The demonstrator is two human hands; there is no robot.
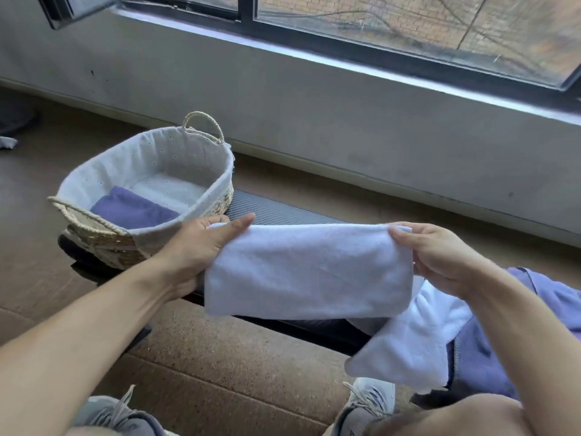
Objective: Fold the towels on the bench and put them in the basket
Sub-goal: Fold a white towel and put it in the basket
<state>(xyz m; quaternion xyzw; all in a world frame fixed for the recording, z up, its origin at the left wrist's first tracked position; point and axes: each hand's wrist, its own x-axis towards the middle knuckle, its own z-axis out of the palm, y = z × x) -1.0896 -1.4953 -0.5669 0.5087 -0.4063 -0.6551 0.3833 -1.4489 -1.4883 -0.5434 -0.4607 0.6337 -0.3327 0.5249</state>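
Observation:
I hold a folded white towel [308, 272] in the air over the dark bench [276, 212]. My left hand [195, 250] pinches its upper left corner, thumb on top. My right hand [440, 256] pinches the upper right corner. A woven basket [201, 152] with a pale cloth lining stands on the bench's left end. Inside it lies a folded purple towel [132, 209]. Another white towel [415, 338] hangs off the bench at the right, beside a purple towel [553, 297].
A grey wall with a window sill [345, 62] runs behind the bench. Brown carpet [220, 357] covers the floor. My two grey shoes [367, 401] show at the bottom edge. A dark object [15, 118] lies on the floor at far left.

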